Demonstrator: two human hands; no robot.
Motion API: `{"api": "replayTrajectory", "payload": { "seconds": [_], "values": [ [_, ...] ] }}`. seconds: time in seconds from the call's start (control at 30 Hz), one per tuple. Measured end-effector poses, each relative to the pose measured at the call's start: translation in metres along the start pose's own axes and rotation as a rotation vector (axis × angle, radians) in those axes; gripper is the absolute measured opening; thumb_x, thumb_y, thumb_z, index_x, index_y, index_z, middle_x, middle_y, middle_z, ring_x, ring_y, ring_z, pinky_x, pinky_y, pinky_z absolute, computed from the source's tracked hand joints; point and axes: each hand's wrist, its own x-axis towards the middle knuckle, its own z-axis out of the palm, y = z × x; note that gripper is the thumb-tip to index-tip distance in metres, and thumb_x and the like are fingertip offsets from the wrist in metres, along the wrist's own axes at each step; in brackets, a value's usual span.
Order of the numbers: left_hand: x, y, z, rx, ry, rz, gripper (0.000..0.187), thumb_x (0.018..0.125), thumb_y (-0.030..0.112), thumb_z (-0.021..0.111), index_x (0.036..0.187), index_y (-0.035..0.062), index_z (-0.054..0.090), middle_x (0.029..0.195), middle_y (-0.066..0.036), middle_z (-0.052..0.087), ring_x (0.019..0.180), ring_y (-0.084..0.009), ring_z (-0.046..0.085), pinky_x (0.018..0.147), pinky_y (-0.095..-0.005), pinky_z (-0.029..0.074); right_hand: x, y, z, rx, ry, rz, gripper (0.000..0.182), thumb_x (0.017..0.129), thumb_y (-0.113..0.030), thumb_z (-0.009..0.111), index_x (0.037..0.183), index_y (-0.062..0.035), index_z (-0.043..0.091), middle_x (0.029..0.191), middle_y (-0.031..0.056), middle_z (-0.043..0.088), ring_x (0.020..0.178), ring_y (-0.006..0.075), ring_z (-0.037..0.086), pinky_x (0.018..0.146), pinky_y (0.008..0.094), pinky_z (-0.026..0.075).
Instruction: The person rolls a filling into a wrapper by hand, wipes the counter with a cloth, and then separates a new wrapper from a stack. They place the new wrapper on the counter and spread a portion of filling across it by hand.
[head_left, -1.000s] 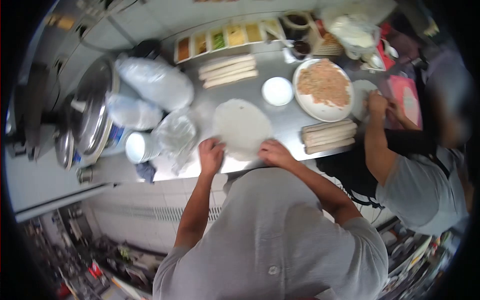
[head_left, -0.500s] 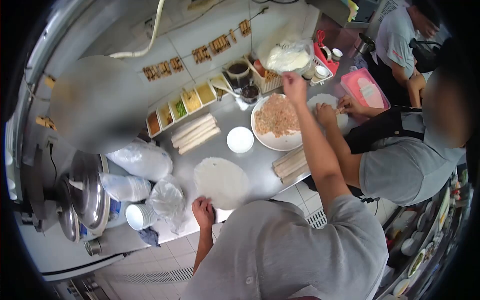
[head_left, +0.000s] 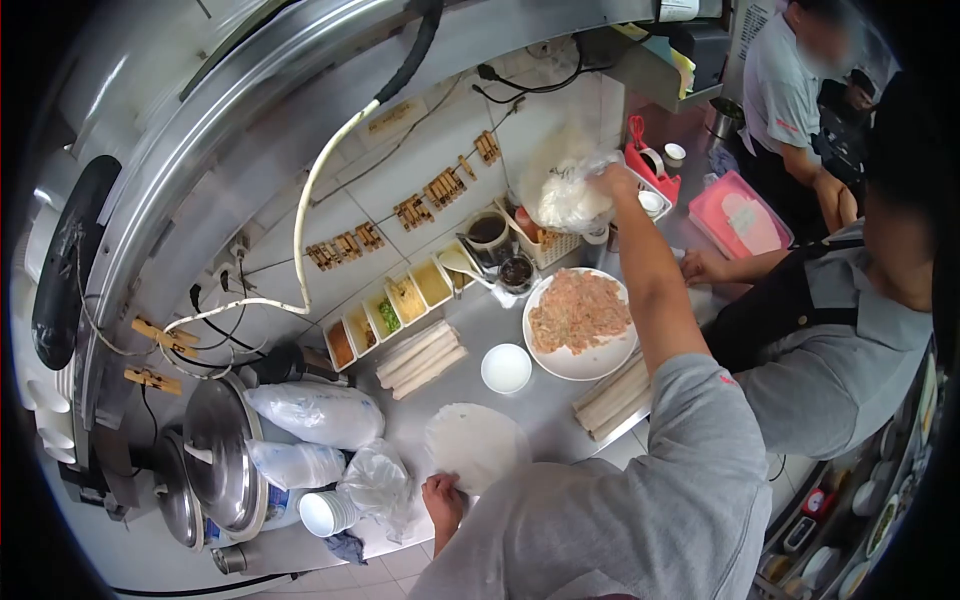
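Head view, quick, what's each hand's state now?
Left hand: curled at the white sheet's edge; grip unclear.
Right hand: at the plastic bag; open or closed can't be told.

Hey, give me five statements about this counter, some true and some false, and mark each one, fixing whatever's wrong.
1. The wearer's left hand is at the edge of the pale round sheet. True.
2. A white bowl sits beside the plate of pinkish mix. True.
3. The wearer's right hand is in the pinkish mix. False: it is up at the clear plastic bag.
4. The wooden pegs lie on the counter. False: they are on a line along the wall.
5. One compartment in the row of toppings holds something green. True.
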Motion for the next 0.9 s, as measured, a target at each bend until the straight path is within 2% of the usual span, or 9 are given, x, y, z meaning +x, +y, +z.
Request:
{"api": "replayTrajectory", "payload": {
  "seconds": [0.13,0.27,0.33,0.47,0.63,0.67,0.8,0.87,0.9],
  "values": [
    [0.005,-0.007,0.002,0.007,-0.021,0.001,0.024,0.075,-0.002,0.061,0.090,0.0112,0.074,0.095,-0.011,0.062,0.093,-0.0332,0.056,0.082,-0.0432,0.047,0.035,0.002,0.006,0.109,0.004,-0.072,0.068,0.065,-0.039,0.083,0.114,0.0052,0.067,0.115,0.0237,0.069,0.109,0.0338,0.067,0.092,0.0392,0.054],
    [0.006,-0.003,-0.001,0.022,-0.036,0.025,0.021,0.075,-0.001,0.062,0.089,0.0112,0.072,0.092,-0.011,0.061,0.091,-0.0339,0.056,0.080,-0.0431,0.047,0.025,-0.023,-0.020,0.146,-0.072,-0.102,0.058,0.068,-0.028,0.084,0.108,0.0099,0.068,0.108,0.0219,0.072,0.100,0.0324,0.071,0.085,0.0388,0.057],
    [0.008,-0.001,-0.003,0.019,-0.059,0.006,0.022,0.075,0.000,0.061,0.091,0.0109,0.072,0.093,-0.011,0.062,0.092,-0.0344,0.056,0.081,-0.0437,0.047,0.015,-0.038,-0.027,0.958,-0.187,-0.110,0.043,0.075,-0.020,0.080,0.103,0.0103,0.068,0.104,0.0192,0.072,0.094,0.0300,0.070,0.080,0.0397,0.057],
    [0.009,-0.001,-0.006,-0.077,0.001,0.008,0.022,0.077,0.000,0.061,0.096,0.0072,0.069,0.096,-0.014,0.064,0.093,-0.0361,0.059,0.083,-0.0464,0.047,-0.056,-0.067,-0.061,1.351,-0.354,-0.131,0.029,0.083,-0.010,0.076,0.106,0.0056,0.066,0.095,0.0138,0.071,0.082,0.0256,0.070,0.073,0.0384,0.057],
    [0.064,0.087,-0.067,-0.279,0.183,0.113,0.019,0.088,0.004,0.060,0.106,0.0003,0.065,0.104,-0.018,0.064,0.103,-0.0352,0.060,0.090,-0.0415,0.048,-0.182,-0.071,-0.089,1.274,-0.681,-0.396,0.024,0.087,-0.012,0.075,0.108,-0.0032,0.067,0.096,0.0073,0.071,0.082,0.0168,0.069,0.069,0.0323,0.057],
    [0.077,0.091,-0.071,-0.334,0.172,0.142,0.020,0.092,0.005,0.059,0.111,-0.0002,0.064,0.110,-0.017,0.064,0.108,-0.0333,0.060,0.093,-0.0409,0.047,-0.209,-0.074,-0.096,1.160,-0.795,-0.413,0.025,0.086,-0.009,0.074,0.109,-0.0044,0.067,0.097,0.0025,0.071,0.084,0.0140,0.069,0.077,0.0291,0.056],
    [0.130,0.135,-0.058,-1.172,0.119,-0.301,0.044,0.105,0.030,0.043,0.140,0.0041,0.047,0.135,-0.012,0.055,0.124,-0.0273,0.054,0.100,-0.0419,0.047,-0.320,-0.085,-0.066,0.837,-1.014,-0.673,0.040,0.087,-0.017,0.077,0.121,0.0005,0.066,0.110,0.0057,0.071,0.101,0.0113,0.063,0.087,0.0278,0.052],
    [0.130,0.120,-0.048,-1.416,0.011,-0.470,0.049,0.105,0.037,0.040,0.142,0.0055,0.045,0.136,-0.012,0.055,0.126,-0.0274,0.054,0.102,-0.0420,0.047,-0.356,-0.086,-0.040,0.762,-1.064,-0.888,0.045,0.091,-0.024,0.074,0.125,0.0038,0.063,0.118,0.0116,0.070,0.106,0.0136,0.063,0.090,0.0303,0.052],
    [0.128,0.114,-0.044,-1.651,-0.060,-0.644,0.054,0.105,0.044,0.038,0.144,0.0070,0.043,0.136,-0.011,0.055,0.127,-0.0275,0.053,0.103,-0.0422,0.047,-0.369,-0.082,-0.018,0.846,-1.079,-0.878,0.044,0.088,-0.030,0.074,0.119,0.0004,0.068,0.118,0.0196,0.069,0.113,0.0270,0.065,0.098,0.0339,0.049]
  ]
}}
